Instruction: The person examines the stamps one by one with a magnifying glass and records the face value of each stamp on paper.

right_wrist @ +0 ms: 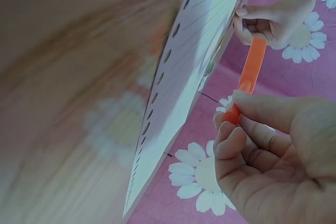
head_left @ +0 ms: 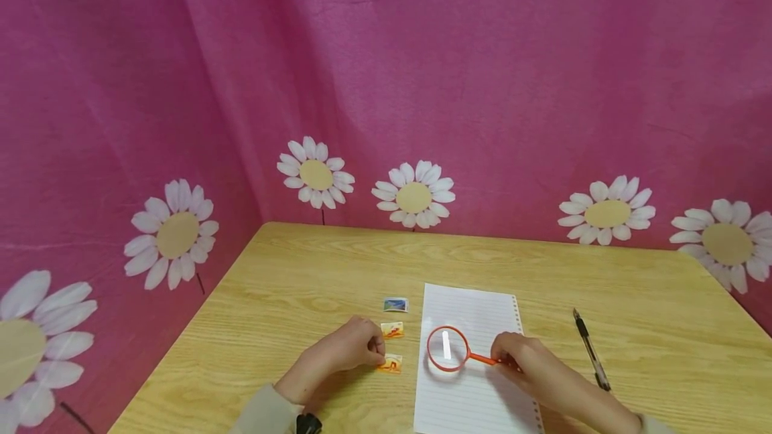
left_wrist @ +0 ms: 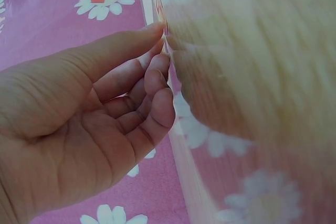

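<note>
Magnifier (head_left: 447, 346) glare, soft shadows, wrist-view tabletop (right_wrist: 63, 77) seemingly blurred

White lettering (left_wrist: 2, 10) on pink cloth (left_wrist: 37, 35), cropped, illegible

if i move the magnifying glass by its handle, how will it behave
The magnifying glass will probably be stiff, as its handle looks straight. It may feel head-heavy, since the right hand grips the handle, away from the round lens.

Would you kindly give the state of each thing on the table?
Round orange magnifying glass: held by right hand.
White lined paper sheet: unfolded.
Black-and-clear pen: lying down.
Blue rectangular picture card: face up.
Farther orange rectangular picture card: face up.
Nearer orange rectangular picture card: touched by left hand.
</note>
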`<state>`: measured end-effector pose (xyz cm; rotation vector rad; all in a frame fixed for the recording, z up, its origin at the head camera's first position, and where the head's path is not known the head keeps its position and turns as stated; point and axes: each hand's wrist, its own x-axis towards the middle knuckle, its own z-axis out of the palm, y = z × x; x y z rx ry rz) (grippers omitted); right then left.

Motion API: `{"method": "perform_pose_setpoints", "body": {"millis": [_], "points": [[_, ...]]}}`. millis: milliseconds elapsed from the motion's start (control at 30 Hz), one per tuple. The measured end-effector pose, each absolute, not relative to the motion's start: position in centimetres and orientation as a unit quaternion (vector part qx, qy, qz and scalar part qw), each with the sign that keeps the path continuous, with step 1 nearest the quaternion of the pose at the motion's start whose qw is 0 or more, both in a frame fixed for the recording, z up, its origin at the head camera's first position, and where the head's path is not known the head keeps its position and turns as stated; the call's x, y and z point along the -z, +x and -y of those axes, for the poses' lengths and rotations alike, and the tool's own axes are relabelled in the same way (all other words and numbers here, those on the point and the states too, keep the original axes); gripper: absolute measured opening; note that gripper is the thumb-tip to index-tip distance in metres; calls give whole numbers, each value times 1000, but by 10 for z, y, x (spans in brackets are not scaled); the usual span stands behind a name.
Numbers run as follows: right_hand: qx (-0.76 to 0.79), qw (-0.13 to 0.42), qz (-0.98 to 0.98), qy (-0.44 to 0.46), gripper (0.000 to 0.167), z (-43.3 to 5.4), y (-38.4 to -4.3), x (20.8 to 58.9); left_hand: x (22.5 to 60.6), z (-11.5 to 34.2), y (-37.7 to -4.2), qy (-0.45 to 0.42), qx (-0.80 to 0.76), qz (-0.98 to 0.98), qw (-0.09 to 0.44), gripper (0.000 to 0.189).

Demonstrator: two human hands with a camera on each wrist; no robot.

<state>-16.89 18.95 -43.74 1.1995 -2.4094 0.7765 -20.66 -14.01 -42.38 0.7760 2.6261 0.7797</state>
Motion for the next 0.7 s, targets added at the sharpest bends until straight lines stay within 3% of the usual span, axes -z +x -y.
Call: {"method": "perform_pose_setpoints", "body": {"millis": [100,233,433,700], "points": [[-276,175,840,433,15,-188,-170,439,424,140,-206,270,-269,-913,146,12],[-273,180,836,441,15,-185,-171,440,424,140,-206,274,-269,-912,141,13],[-264,178,843,434,32,-175,-170,437,423,140,-207,270,-275,-911,143,13],[-267,167,839,445,30,-165,-170,435,425,141,-208,270,-275,-912,142,13]]}}
